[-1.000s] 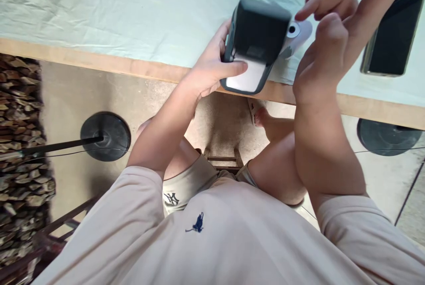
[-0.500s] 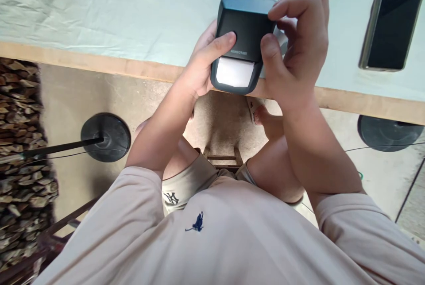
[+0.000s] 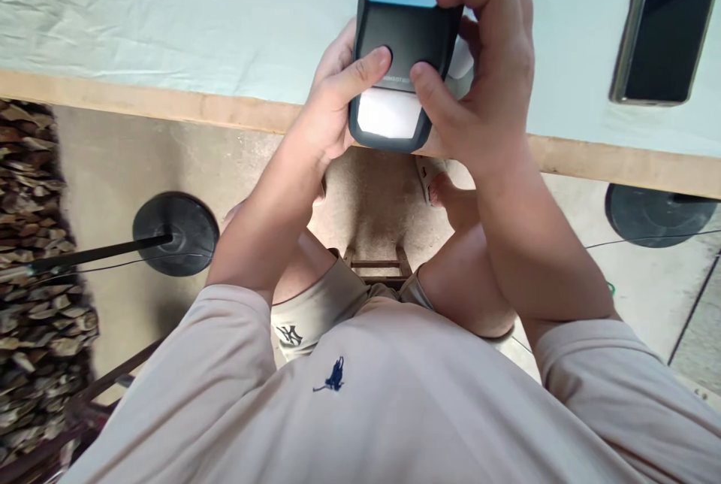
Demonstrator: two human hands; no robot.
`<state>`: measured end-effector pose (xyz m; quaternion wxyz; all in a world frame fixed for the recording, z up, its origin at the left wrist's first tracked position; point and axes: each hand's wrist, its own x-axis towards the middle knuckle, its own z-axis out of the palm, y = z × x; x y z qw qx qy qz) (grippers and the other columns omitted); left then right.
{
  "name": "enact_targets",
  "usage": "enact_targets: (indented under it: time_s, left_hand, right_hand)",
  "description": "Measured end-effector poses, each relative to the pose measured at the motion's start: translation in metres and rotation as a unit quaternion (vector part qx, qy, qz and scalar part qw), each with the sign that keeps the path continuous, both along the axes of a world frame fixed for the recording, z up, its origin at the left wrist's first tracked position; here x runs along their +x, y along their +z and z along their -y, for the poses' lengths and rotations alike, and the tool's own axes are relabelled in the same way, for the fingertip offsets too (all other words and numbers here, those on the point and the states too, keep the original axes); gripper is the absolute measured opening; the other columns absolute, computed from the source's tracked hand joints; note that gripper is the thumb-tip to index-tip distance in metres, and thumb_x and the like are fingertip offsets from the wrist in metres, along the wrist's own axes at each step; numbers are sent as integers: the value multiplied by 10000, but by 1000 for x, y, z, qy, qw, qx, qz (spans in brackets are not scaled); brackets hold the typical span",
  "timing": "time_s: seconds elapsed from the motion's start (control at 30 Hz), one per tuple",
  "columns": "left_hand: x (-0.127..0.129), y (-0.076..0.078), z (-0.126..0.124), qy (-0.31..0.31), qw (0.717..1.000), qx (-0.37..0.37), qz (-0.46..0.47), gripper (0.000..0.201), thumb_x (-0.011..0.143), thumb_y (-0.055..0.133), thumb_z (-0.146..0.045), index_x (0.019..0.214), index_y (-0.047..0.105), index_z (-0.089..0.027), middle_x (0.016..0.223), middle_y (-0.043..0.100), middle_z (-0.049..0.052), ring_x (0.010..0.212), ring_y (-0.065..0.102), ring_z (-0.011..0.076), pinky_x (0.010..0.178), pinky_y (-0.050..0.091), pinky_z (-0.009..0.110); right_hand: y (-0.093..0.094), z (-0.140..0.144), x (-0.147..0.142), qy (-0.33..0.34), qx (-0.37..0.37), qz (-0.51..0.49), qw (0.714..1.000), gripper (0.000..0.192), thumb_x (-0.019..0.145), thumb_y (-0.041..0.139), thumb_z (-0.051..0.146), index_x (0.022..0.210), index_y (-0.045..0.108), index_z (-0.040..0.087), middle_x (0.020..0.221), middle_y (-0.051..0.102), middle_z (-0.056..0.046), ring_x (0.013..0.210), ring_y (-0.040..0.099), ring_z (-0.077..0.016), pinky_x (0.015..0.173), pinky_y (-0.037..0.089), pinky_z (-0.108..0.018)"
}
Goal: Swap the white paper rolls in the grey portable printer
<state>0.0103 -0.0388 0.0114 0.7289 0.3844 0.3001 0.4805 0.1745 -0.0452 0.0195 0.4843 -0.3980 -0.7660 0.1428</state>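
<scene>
A black label printer (image 3: 408, 29) with rounded corners is held up over the table's near edge. A white label (image 3: 387, 114) fills the opening at its lower end, and small pale lettering runs just above. My left hand (image 3: 341, 93) grips its left side, thumb pressed on the front face and fingers hidden behind. On the right side, my right hand (image 3: 496, 71) is closed around the printer, with the thumb on the face and the index finger bent over the top right corner. A whitish item (image 3: 460, 61) shows partly behind it, too covered to name.
Pale green cloth (image 3: 197, 25) covers the table, whose wooden edge (image 3: 169, 102) runs across in front of me. A dark-screened phone (image 3: 665, 25) lies at the right. Below are round black stand bases (image 3: 176, 234) and, at far left, stacked firewood (image 3: 34, 243).
The printer and both hands have shifted slightly up and left in view. My right thumb has moved from the printer's side edge onto its front face.
</scene>
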Motion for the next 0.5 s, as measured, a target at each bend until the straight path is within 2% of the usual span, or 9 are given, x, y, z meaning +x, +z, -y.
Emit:
enact_targets:
  time_s: [0.13, 0.2, 0.27, 0.33, 0.4, 0.5]
  left_hand:
    - [-2, -4, -2, 16, 998, -61, -17, 558, 732, 695, -328, 1267, 536, -339, 948, 694, 22, 1292, 453, 294, 932, 492, 381]
    - [-1, -4, -2, 21, 999, -47, -12, 517, 730, 706, -338, 1227, 562, -317, 958, 691, 21, 1307, 433, 285, 967, 475, 369]
    - [0, -3, -2, 15, 1000, -2, -9, 388, 755, 697, -316, 1130, 596, -305, 1003, 684, 7, 1297, 443, 272, 945, 478, 351]
    - [2, 0, -1, 0, 1000, 26, -18, 282, 771, 684, -276, 1039, 602, -303, 1020, 680, -10, 1258, 478, 259, 873, 494, 324]
    - [5, 2, 0, -4, 999, 28, -31, 261, 764, 690, -270, 1007, 598, -295, 1015, 680, -10, 1228, 501, 261, 828, 499, 309]
    - [7, 1, 0, 17, 996, 54, -70, 252, 794, 652, -318, 1034, 583, -292, 1052, 670, -9, 1226, 500, 262, 885, 505, 325]
  right_hand:
    - [4, 2, 0, 18, -49, -11, 999, 407, 841, 522, 412, 1174, 488, 180, 1225, 497, -95, 1240, 450, -154, 874, 498, -289]
    - [6, 4, 2, 26, -83, -27, 996, 377, 839, 520, 406, 1164, 480, 218, 1206, 493, -75, 1191, 466, -137, 922, 491, -286]
    - [6, 6, 2, 23, -98, -29, 994, 380, 805, 555, 398, 1135, 492, 220, 1166, 490, -72, 1135, 480, -142, 915, 491, -294]
    - [5, 7, 3, 17, -100, -27, 995, 392, 761, 592, 399, 1093, 511, 207, 1129, 487, -72, 1103, 486, -149, 868, 500, -296]
    - [4, 6, 4, 6, -90, -22, 996, 362, 761, 588, 360, 1081, 517, 206, 1126, 503, -66, 1124, 489, -150, 842, 497, -287]
    - [1, -1, 15, -40, -34, -38, 998, 258, 815, 508, 276, 1060, 518, 197, 1113, 534, -73, 1112, 505, -142, 870, 464, -291]
